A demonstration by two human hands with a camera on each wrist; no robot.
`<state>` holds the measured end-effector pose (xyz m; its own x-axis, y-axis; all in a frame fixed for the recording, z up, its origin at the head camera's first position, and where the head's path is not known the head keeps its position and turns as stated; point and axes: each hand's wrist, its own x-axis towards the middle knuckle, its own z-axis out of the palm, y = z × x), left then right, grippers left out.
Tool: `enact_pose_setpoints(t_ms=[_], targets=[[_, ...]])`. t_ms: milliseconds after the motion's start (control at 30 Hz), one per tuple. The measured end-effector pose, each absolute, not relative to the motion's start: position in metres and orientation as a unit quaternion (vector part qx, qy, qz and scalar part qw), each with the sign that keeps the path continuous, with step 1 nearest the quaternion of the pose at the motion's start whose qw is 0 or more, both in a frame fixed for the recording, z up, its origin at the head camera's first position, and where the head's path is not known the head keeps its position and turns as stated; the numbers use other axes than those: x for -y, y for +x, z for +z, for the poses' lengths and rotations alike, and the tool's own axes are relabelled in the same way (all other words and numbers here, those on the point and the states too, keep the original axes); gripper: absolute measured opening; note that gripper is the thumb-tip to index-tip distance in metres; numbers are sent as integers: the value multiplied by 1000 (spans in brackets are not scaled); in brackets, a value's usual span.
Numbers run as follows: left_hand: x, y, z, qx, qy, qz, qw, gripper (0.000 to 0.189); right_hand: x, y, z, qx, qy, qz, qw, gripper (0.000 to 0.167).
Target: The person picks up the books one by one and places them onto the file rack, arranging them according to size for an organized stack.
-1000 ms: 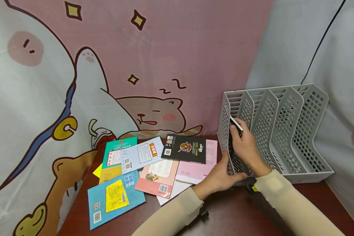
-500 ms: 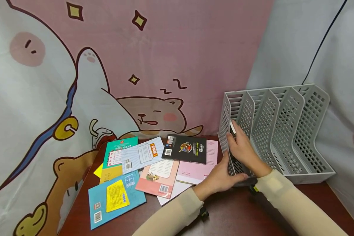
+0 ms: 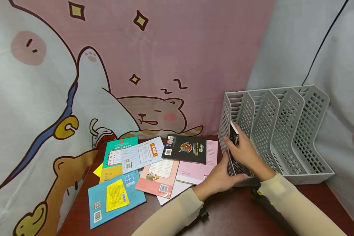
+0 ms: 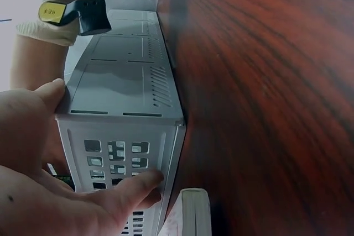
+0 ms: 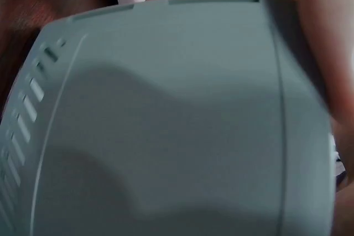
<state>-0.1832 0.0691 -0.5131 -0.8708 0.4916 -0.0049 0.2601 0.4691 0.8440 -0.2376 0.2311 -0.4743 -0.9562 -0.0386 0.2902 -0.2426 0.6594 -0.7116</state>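
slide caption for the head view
Left hand grips the grey rack, right hand holds a dark book in its leftmost compartment, other books on the table.

Two Zs [image 3: 180, 84] mark the backdrop [image 3: 200, 49]; print [image 3: 117, 195] on the books [image 3: 138, 192] looks illegible.

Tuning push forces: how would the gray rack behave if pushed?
Probably light for its size: the gray rack looks thin-walled and perforated. Likely fairly stiff, as its dividers stand upright without visible sagging. It may slide before tipping, given how broadly it sits on the smooth-looking table.
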Motion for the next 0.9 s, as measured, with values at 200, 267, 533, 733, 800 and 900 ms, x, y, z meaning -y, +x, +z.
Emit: enact_pose_setpoints(t_ms=[200,267,533,733,800,900], targets=[[-69,-181,-514,-858,207,451,134,116,-243,-226,-468,918,64,375,112,89],[-69,-180,-513,-859,207,449,131,115,-245,-223,-465,915,69,377,130,85],[-61,-180,-508,-858,214,456,101,103,-242,-207,-450,857,82,393,324,43],[-43,-185,-497,-814,204,540,67,71,-230,-195,-438,826,118,392,388,12],[-35,-187,-492,-799,196,566,52,55,-223,-191,-436,822,132,410,373,9],[-20,-189,-487,-790,184,585,31,36,-208,-183,-438,826,150,440,318,10]])
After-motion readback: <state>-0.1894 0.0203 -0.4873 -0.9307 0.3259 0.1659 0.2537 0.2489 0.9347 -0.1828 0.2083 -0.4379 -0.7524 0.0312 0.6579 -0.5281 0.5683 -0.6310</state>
